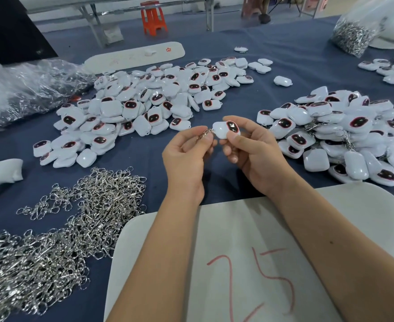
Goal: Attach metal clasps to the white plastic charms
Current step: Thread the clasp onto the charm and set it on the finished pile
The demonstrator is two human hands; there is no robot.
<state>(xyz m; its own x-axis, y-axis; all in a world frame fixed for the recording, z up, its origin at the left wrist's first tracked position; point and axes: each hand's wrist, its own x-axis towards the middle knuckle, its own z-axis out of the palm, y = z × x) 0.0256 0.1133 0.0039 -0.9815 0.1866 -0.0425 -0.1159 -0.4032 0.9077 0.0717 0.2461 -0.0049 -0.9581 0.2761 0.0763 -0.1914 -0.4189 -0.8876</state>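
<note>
At frame centre, a white rounded plastic charm (223, 130) is pinched by the right hand (249, 149); a small silver metal clasp (203, 135) is pinched by the left hand (186, 156).

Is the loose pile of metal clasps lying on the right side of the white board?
No, the pile of metal clasps lies left of the white board.

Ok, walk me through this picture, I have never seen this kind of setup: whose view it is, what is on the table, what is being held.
The picture comes from a camera worn on a person's head, looking down at their two bare hands. The right hand holds a white plastic charm with a dark oval face. The left hand pinches a small metal clasp at the charm's edge. On the blue cloth table lie heaps of identical charms, a pile of loose silver clasps, and a white board marked 25 in red.
</note>
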